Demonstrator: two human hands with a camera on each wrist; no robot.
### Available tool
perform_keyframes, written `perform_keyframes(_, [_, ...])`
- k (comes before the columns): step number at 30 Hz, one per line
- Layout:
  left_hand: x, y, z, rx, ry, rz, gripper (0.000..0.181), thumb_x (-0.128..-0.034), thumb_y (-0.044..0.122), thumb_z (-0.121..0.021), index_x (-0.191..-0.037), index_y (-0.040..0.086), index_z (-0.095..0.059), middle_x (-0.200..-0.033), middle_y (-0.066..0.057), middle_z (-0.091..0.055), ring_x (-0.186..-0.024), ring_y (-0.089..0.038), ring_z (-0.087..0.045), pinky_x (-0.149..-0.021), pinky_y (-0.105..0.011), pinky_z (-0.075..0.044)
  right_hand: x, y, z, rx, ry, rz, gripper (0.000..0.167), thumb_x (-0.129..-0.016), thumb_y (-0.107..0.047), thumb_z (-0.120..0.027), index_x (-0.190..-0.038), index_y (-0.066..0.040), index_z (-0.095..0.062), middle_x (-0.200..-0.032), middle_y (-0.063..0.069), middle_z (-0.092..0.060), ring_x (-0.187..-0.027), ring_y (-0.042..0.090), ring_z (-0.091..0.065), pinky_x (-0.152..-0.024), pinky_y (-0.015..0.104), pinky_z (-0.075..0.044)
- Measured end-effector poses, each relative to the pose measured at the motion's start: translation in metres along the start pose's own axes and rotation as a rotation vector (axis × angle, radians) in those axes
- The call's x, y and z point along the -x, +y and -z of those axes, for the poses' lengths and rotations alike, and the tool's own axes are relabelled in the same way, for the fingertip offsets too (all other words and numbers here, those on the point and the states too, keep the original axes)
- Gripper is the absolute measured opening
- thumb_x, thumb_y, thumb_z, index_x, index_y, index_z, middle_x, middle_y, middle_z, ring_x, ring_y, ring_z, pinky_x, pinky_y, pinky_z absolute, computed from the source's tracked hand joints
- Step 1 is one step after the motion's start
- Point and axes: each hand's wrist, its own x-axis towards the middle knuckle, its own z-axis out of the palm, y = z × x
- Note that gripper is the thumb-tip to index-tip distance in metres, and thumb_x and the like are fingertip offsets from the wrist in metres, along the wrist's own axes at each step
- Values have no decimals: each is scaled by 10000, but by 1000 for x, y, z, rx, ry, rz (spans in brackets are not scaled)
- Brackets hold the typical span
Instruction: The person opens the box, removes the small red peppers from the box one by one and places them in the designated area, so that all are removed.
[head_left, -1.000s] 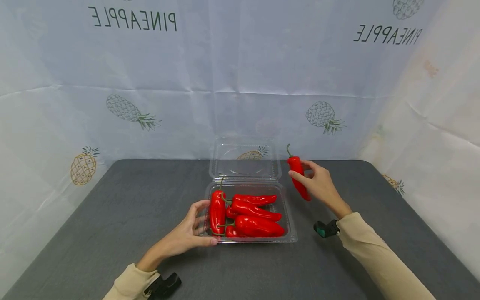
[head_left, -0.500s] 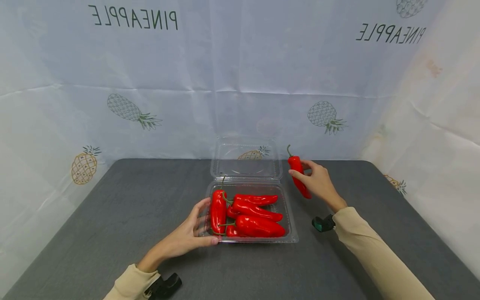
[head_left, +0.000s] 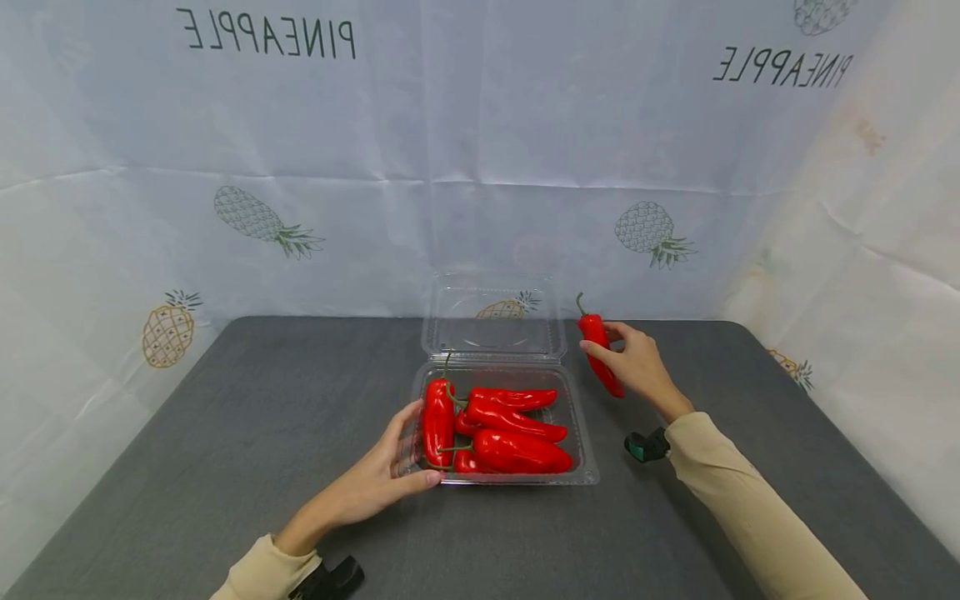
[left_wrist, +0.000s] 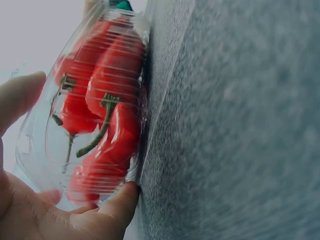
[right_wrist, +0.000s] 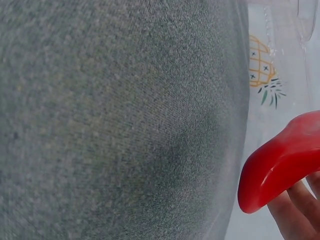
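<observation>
We see the right hand (head_left: 637,362) pinching 1 red pepper (head_left: 596,332) between thumb and fingers, its grip closed to the pepper's width. The pepper stands tilted, green stem uppermost, to the right of a clear container (head_left: 581,442); from the right wrist, we find fingers against its underside. We cannot tell whether its lower end touches the desk (head_left: 225,433).

The left hand (head_left: 367,483) holds the container's near left corner, its grip spread wide, with the thumb at the front edge and the fingers along the left side. Inside, we plainly count 4 peppers: 1 lies lengthwise by the left wall (head_left: 438,423), and 3 point rightward, stems to the left. More red shows beneath them, partly hidden.

The clear lid (head_left: 495,333) is raised at the container's back edge. Behind the dark grey desk, we see a pale cloth (head_left: 487,108) printed with pineapples and mirrored lettering. Both sleeves (head_left: 750,500) are beige, and a black device (head_left: 647,446) sits at each wrist.
</observation>
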Motion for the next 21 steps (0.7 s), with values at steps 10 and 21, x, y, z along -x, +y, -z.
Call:
perform_keyframes(10, [3, 0, -8, -29, 38, 10, 885, -942, 253, -675, -1571, 148, -62, -1647, -147, -88, -1489, -476, -205, -1147, -559, -355, -1, 1, -2, 14, -18, -21, 671, -967, -421, -610, -1422, 49, -458, -1325, 271, -585, -1149, 418, -582, -899, 543, -552])
perform_keyframes(21, [3, -1, -13, -35, 76, -4, 873, -936, 236, -681, -1563, 132, -82, -1650, -119, -80, -1522, -410, -162, -1182, -550, -288, -6, 4, -7, 51, -31, -50, 677, -964, -430, -603, -1417, 51, -457, -1316, 290, -580, -1117, 417, -594, -923, 553, -532])
